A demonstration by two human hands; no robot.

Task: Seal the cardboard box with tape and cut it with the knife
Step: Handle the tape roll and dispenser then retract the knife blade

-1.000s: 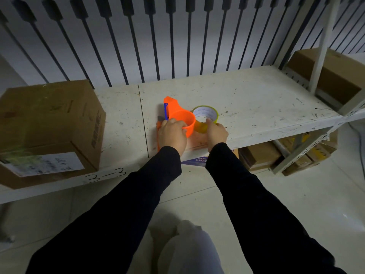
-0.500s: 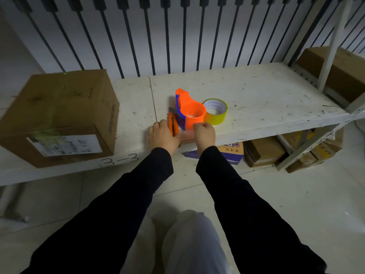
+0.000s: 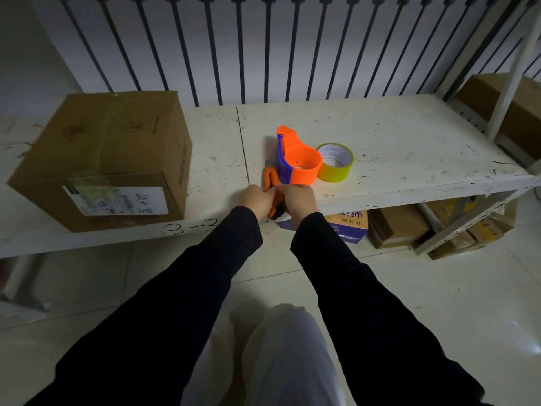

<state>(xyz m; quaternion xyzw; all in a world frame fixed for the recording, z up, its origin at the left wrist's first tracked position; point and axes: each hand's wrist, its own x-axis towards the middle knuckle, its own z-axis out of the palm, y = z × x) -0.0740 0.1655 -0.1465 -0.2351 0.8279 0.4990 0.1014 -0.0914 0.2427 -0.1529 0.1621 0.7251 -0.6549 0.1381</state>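
A closed cardboard box (image 3: 111,150) with a white label and shiny tape over its top stands on the left of the white shelf (image 3: 409,148). An orange utility knife (image 3: 270,183) lies at the shelf's front edge. My left hand (image 3: 257,200) and my right hand (image 3: 297,200) are both closed on its near end, which they partly hide. Just beyond stands an orange and blue tape dispenser (image 3: 298,162). A roll of yellow tape (image 3: 336,162) lies flat to the right of it.
Black vertical bars stand behind the shelf. Another cardboard box (image 3: 503,109) sits on the rack at the far right, past a white upright post (image 3: 509,68). Under the shelf are a blue and tan carton (image 3: 348,227) and several brown boxes (image 3: 398,227). "3-3" is written on the shelf edge.
My left hand let go of the dispenser and my right hand left the tape roll. Both drew back to the front edge and closed on the knife. The view shifted left.
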